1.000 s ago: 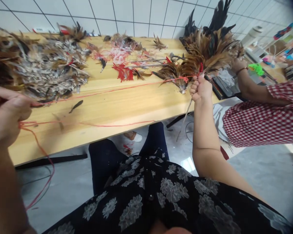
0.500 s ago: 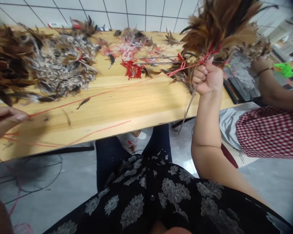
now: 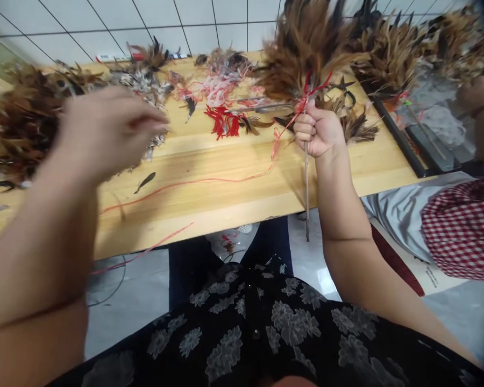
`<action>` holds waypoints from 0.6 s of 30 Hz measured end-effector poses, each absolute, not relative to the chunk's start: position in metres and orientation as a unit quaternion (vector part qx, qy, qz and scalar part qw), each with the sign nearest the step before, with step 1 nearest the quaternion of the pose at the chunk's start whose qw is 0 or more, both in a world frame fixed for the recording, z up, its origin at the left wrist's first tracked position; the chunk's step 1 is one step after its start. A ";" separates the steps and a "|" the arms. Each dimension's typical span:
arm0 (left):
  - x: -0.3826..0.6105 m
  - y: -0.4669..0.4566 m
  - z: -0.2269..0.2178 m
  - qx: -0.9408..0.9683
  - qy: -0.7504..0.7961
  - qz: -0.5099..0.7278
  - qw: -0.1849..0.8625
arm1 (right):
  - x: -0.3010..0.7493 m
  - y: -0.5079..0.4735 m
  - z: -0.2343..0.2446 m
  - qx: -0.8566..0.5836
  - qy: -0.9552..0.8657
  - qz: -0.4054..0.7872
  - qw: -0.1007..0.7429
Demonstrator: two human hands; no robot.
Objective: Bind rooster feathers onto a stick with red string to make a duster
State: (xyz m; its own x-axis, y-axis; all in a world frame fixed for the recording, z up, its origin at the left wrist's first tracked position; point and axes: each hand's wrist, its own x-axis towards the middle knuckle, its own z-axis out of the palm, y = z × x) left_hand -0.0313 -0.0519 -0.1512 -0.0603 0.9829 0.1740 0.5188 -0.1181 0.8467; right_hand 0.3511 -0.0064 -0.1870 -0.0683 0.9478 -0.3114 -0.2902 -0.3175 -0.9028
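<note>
My right hand (image 3: 318, 131) is a closed fist round a thin stick (image 3: 307, 204) that hangs down past the table edge. A brown feather bundle (image 3: 306, 48) fans out above the fist, bound to the stick with red string. A long red string (image 3: 193, 183) trails slack from the fist across the wooden table (image 3: 242, 199). My left hand (image 3: 105, 129) is lifted over the table, smeared by motion, its fingers pointing right beside a pile of loose feathers (image 3: 16, 123). What it holds, if anything, does not show.
Red string scraps (image 3: 223, 121) and stray feathers litter the table's far side. A second feather bundle (image 3: 391, 54) stands at the back right. A black tray (image 3: 411, 150) lies off the right end. A co-worker's red checked sleeve (image 3: 460, 231) is at the right.
My left hand has risen from the left edge and swung right over the table. The red string, taut before, now lies slack. My right hand has moved left with the bundle.
</note>
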 end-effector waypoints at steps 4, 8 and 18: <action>0.067 0.048 -0.210 0.765 0.536 0.285 0.215 | 0.357 -0.005 -0.197 -0.510 -0.339 0.646 0.456; 0.104 0.103 -0.260 0.798 0.468 0.323 0.197 | 0.363 0.000 -0.204 -0.500 -0.317 0.651 0.476; 0.101 0.061 -0.208 0.646 0.565 0.451 0.246 | 0.347 0.001 -0.206 -0.445 -0.281 0.718 0.455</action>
State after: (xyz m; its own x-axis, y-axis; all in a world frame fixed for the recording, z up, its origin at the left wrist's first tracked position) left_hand 0.1010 0.0614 -0.2082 -0.0446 0.9514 0.3048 0.5071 -0.2413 0.8274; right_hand 0.3471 0.0007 -0.2058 -0.1898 0.9039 -0.3833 -0.4046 -0.4278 -0.8083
